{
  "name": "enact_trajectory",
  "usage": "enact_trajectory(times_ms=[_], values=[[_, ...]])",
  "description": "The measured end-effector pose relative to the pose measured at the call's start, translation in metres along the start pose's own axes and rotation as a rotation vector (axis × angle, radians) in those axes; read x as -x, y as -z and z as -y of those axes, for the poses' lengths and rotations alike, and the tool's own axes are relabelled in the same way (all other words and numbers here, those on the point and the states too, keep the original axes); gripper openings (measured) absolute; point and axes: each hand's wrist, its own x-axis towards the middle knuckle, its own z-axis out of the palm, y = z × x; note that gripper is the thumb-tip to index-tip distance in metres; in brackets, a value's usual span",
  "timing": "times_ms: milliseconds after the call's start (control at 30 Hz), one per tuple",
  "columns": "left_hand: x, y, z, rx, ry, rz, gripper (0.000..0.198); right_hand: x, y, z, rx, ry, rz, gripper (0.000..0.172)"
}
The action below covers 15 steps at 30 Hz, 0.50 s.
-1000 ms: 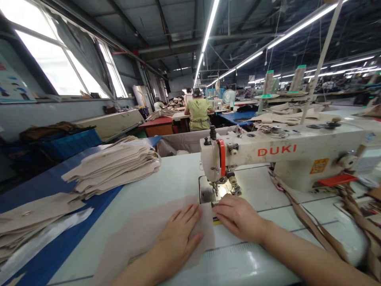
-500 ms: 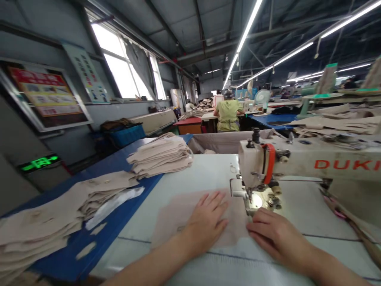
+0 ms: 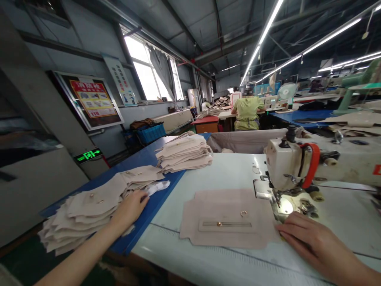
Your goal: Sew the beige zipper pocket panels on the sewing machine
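A beige fabric panel (image 3: 220, 202) lies flat on the pale machine table, with a zipped slot, a gold-coloured pull and a small metal ring on it. Its right edge is pinched by my right hand (image 3: 315, 242), just in front of the lit needle area of the sewing machine (image 3: 285, 167). Over on the blue table, my left hand (image 3: 131, 208) is curled at the side of a spread stack of beige panels (image 3: 95, 198), close to a white strip (image 3: 159, 186). What its fingers hold, if anything, is hidden.
Another pile of beige panels (image 3: 184, 153) sits behind on the blue table (image 3: 149, 151). A grey cloth-lined trough (image 3: 238, 140) runs behind the machine table. Farther off, a person in a yellow-green top (image 3: 247, 111) sits facing away.
My left hand has left the beige panel and moved left to the stack on the blue table. The panel's zipped slot is now uncovered. My right hand stays at its edge; the view has turned left.
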Motion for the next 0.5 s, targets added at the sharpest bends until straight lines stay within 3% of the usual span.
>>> enact_trajectory(times_ms=[233,500], values=[[0.003,-0.009,0.005,-0.049,-0.025,0.043,0.031,-0.001,-0.002,-0.001,0.015,0.004,-0.011,0.025],[-0.001,-0.010,0.014,0.023,0.046,-0.019,0.030,-0.002,0.000,0.001,0.000,-0.006,-0.016,0.025]])
